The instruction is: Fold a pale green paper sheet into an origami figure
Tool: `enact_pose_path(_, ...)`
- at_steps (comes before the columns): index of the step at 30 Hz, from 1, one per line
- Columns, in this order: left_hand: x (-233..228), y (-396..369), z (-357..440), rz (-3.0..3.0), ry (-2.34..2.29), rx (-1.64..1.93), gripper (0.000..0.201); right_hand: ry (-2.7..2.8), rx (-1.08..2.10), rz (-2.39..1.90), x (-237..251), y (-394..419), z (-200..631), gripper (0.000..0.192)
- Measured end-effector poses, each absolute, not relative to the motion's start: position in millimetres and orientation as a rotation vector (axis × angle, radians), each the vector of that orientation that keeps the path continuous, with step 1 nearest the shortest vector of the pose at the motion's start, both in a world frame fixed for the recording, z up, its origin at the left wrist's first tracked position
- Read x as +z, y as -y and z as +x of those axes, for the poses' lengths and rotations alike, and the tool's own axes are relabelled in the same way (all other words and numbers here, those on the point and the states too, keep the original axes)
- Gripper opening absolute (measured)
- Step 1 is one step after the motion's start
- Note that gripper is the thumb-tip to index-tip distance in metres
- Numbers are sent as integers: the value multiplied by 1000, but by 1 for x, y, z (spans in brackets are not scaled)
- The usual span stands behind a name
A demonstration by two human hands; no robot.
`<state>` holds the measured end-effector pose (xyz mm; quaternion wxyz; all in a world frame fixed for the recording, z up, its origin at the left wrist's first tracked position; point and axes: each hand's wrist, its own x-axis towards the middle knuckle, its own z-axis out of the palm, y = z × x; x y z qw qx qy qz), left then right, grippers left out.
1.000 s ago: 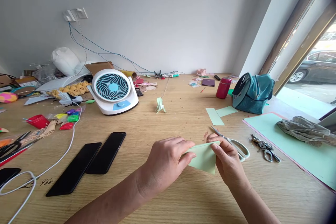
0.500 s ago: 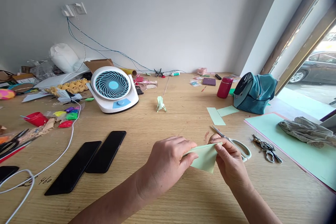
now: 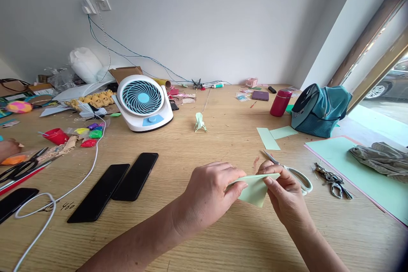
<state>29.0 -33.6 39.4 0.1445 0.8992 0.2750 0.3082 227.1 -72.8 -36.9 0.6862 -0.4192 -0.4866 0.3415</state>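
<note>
A folded sheet of pale green paper is held up above the table, its creased edge along the top. My left hand grips its left end between thumb and fingers. The right end is pinched by my right hand, thumb in front and fingers curled behind. Just behind my right hand lie scissors with pale handles, partly hidden by my fingers. Farther back, a small folded green paper figure stands on the table. Two green paper strips lie beyond my right hand.
Two black phones lie left of my hands, near a white cable. A white fan stands behind them. Keys, a red flask, a teal bag and large green sheets occupy the right. Another person's hand shows at far left.
The view has shifted a little to the left, so things sit farther right. Another person's hand has appeared at the far left edge. Both my hands keep their hold on the paper.
</note>
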Motion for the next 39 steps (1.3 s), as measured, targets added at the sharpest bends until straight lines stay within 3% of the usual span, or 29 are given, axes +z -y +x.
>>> enact_pose_path(13,40,38,31,2538,-761,793,14,1186,947,-847,-43,77,231,8)
enact_pose_path(22,54,34,27,2245,-790,816,15,964,960,-824,-44,75,232,15)
enact_pose_path(29,60,32,23,1974,-820,845,27,830,925,-794,-42,75,234,15)
enact_pose_path(39,61,26,22,1748,-815,931,24,888,834,-795,-39,78,238,14)
